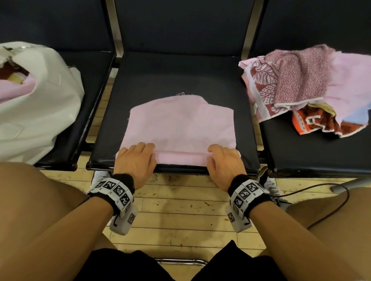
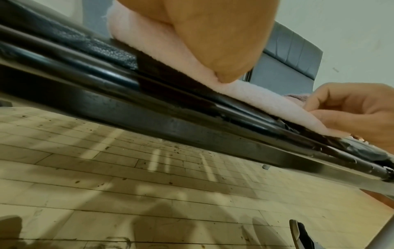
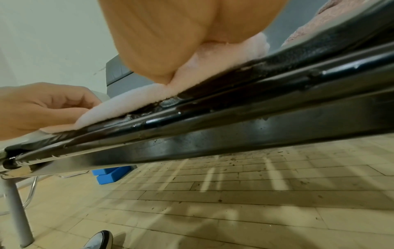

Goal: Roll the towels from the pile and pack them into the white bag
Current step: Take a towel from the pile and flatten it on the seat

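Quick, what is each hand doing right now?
Left hand: fingers curled over the rolled edge of the pink towel, gripping it.
Right hand: gripping the same edge.

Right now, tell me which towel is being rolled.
The plain pink towel on the middle seat: both hands, left hand and right hand, curl its near edge. The others lie crumpled in the pile to the right.

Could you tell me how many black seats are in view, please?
3. The left seat holds the white bag, the middle seat holds the pink towel being rolled, and the right seat holds the towel pile.
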A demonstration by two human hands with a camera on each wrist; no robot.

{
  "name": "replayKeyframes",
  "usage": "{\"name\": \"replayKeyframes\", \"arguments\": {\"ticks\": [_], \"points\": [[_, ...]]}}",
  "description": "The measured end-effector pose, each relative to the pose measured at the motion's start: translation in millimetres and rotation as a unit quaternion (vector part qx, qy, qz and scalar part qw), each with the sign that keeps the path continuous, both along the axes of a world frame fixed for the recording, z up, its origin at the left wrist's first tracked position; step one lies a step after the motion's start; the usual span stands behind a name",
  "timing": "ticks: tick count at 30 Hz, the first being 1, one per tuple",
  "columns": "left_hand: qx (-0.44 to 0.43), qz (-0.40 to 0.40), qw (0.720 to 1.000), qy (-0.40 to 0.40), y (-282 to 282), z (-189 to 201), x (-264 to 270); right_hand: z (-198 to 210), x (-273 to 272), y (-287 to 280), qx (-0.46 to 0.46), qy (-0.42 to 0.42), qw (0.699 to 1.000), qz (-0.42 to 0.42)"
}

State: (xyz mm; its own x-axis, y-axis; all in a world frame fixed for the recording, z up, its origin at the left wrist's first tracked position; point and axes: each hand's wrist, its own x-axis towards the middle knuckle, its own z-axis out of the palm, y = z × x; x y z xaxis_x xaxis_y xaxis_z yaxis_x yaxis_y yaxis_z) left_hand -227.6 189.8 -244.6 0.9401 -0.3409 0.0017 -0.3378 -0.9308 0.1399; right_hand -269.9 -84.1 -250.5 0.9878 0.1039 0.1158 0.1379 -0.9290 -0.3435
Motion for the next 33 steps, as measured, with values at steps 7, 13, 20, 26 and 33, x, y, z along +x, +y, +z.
{"name": "replayKeyframes", "arguments": {"ticks": [7,13,20,26,33], "points": [[0.011,-0.031,0.996,-0.08,-1.3,-2.0,-0.2,-8.3,-0.2,3.4,-0.102,-0.093,0.99,0.021],[-0.025,-0.023,0.998,-0.043,1.0,-5.2,-2.3,-8.2,-7.3,2.6,-0.032,-0.025,0.999,0.03],[-0.041,-0.028,0.998,-0.038,4.8,-4.3,-3.7,-6.8,-5.6,-1.6,-0.029,-0.009,0.999,0.029],[-0.016,-0.009,1.0,0.002,1.9,1.7,-3.6,8.8,-2.2,-3.7,-0.011,0.045,0.999,0.005],[-0.017,0.007,0.997,-0.072,-3.1,-0.9,-3.4,-1.4,-5.4,-1.0,-0.037,-0.085,0.996,-0.004]]}}
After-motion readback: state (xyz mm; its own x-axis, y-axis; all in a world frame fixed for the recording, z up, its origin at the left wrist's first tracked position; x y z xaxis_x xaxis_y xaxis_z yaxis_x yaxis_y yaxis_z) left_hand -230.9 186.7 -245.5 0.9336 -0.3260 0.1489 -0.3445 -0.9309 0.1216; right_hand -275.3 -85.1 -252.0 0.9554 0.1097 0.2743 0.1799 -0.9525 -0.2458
